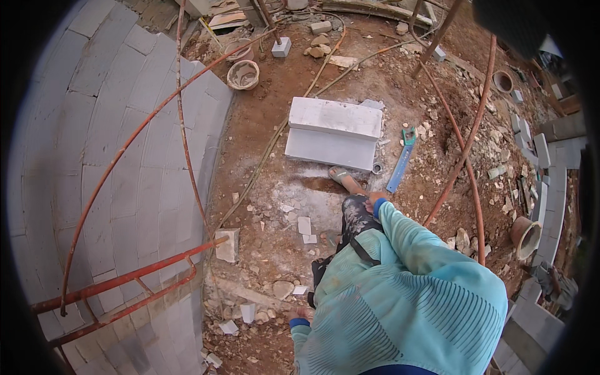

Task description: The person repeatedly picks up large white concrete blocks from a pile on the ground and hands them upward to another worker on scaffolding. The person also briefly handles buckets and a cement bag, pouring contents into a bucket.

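My right hand (377,197) hangs low beside my leg, below the blue cuff of my teal sleeve; its fingers are too small and hidden to read. Closest to it are a small grey ring (377,168) and my sandalled foot (340,175). Just ahead lie two pale lightweight blocks, a narrower upper block (335,117) resting on a wider lower block (330,149). A handsaw (401,159) with a green handle and blue blade lies on the dirt to their right. My left hand (302,313) is down by my other side, over rubble, its fingers unclear.
A pale block wall (119,137) rises at left, with a rusty red scaffold frame (125,281) against it. Leaning poles (472,150) cross the right side. Mortar buckets (243,75) stand at far left; a hose (265,150) runs along the ground. Another pot (525,237) lies right.
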A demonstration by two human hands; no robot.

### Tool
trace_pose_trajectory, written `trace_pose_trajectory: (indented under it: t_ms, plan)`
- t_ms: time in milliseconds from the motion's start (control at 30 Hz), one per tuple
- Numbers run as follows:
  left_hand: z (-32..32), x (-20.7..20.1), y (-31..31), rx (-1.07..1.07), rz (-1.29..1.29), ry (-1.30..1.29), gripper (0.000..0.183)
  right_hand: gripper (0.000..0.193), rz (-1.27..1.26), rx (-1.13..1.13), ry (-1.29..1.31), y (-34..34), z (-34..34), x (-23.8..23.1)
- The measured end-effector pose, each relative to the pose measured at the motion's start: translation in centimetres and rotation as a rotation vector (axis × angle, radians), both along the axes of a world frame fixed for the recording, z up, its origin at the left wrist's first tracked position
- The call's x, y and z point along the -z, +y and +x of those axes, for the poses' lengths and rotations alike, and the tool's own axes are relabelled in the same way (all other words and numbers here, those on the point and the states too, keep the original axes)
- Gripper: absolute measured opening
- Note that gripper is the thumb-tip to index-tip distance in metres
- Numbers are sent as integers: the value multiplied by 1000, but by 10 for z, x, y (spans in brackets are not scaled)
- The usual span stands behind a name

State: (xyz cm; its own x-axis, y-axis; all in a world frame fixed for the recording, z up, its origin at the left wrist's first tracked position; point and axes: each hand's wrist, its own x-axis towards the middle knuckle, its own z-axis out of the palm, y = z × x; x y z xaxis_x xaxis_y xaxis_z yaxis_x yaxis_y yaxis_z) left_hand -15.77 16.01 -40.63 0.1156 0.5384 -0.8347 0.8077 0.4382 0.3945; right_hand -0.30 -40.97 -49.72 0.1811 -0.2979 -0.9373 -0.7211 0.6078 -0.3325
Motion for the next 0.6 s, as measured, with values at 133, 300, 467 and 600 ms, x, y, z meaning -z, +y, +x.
trace_pose_trajectory:
  t_ms: [133,300,467,600]
  plan:
    - [103,40,-19,116,-15,-1,35,49,-79,-140,116,-53,18,25]
    - [279,133,-105,500,-75,7,33,56,-126,-61,195,-135,39,109]
    - [489,286,-218,829,-98,-155,31,65,-227,59,251,-244,94,233]
    - [672,376,-355,912,-65,-351,45,73,-322,180,202,-341,134,324]
